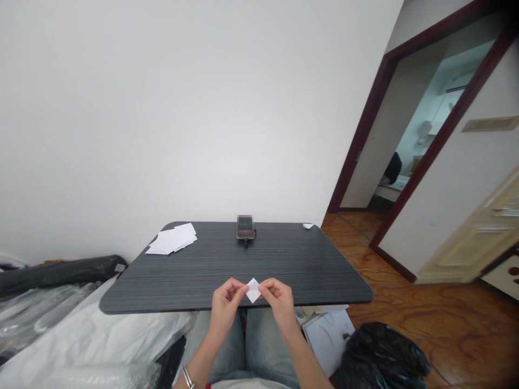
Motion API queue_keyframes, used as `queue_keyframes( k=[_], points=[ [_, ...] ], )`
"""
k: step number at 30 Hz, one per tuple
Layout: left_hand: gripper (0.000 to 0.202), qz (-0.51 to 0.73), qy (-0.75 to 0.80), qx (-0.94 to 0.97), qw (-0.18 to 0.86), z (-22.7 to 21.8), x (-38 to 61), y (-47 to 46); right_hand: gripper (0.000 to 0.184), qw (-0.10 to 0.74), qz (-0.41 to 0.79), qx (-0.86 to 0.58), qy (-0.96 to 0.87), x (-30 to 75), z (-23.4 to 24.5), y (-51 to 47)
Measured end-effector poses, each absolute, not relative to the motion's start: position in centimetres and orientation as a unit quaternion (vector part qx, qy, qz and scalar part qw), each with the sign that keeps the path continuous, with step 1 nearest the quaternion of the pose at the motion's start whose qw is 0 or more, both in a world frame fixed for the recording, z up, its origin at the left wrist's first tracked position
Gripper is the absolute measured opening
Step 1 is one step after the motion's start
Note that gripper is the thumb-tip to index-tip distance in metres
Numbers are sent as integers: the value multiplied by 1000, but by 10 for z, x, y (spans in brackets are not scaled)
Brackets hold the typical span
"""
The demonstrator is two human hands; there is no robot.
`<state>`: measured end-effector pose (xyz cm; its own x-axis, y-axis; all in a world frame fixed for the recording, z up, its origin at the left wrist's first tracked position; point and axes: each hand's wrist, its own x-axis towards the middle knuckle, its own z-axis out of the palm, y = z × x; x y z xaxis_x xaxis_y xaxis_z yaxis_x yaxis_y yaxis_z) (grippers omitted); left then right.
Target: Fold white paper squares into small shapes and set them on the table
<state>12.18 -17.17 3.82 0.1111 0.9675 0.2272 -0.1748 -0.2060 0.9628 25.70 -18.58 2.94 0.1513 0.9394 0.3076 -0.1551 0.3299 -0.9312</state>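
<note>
- While both hands are raised over the near edge of the dark wood-grain tabletop (227,259), a small white folded paper diamond (253,290) is held between them, close to the middle of that edge.
- Left hand (226,305): thumb and forefinger pinch the left corner of the diamond; the other fingers curl inward, loosely together.
- Right hand (279,302): thumb and forefinger pinch the right corner in the same way; the other fingers curl beside them.
- Handling, as judged from this grip: a light, even pinch from both sides, with the paper held level, should help keep its layers aligned and stop the folds from slipping.
- Fold detail: the layers are too small to count.
- Far edge of the tabletop: a pile of loose white paper sheets (172,239) lies toward the left, a phone with a black cable (245,227) at the middle, and a small white paper scrap (308,226) at the right corner.
- Below the near edge: denim-clad legs (267,346) are at the centre, with a black plastic bag (379,356) to the right.
</note>
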Motion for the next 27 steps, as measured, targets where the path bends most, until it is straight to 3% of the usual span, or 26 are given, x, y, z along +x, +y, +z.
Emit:
queue_keyframes(
  k=[27],
  points=[
    [16,597,376,482,520,40,129,-179,14,691,400,-409,-442,241,32,-195]
  ],
)
